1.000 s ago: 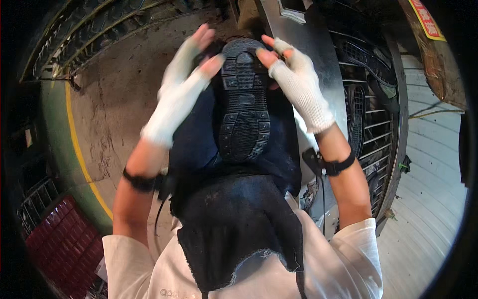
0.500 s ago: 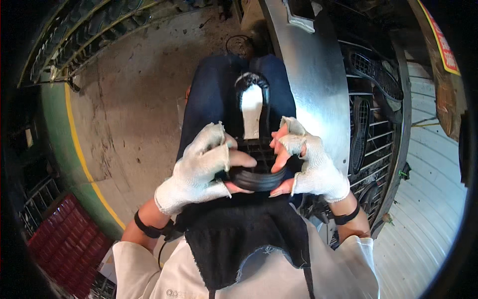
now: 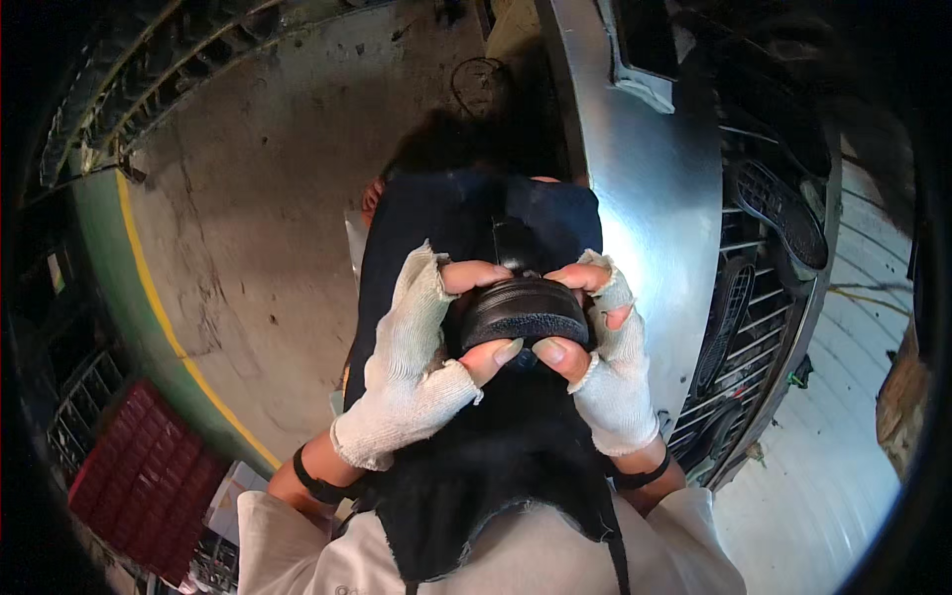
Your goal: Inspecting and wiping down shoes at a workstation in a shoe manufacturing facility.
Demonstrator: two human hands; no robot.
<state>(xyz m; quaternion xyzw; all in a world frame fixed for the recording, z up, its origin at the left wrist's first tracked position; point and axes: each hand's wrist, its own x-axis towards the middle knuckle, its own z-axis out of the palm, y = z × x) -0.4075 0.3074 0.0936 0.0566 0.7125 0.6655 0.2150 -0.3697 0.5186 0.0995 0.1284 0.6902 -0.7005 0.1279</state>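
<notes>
Both hands are squeezing a black rubber shoe sole (image 3: 524, 309), held close above the person's lap. The left hand (image 3: 416, 362) wears a white glove with the fingertips cut off. Its fingers curl over the top of the sole and its thumb presses from below. The right hand (image 3: 607, 357) has the same kind of glove and grips the other side the same way, thumb beside thumb. So both hands are closed tight on the sole.

A black apron (image 3: 496, 476) covers the lap under the hands.

To the right is a shiny metal machine panel (image 3: 654, 228), and past it a wire rack (image 3: 764, 297) with more dark soles (image 3: 783, 213) lying on it. A red crate (image 3: 134, 476) sits low on the left, on the concrete floor (image 3: 258, 228).

It looks like the person is pressing or checking the sole. The next move needs a firm, even grip with both thumbs.
</notes>
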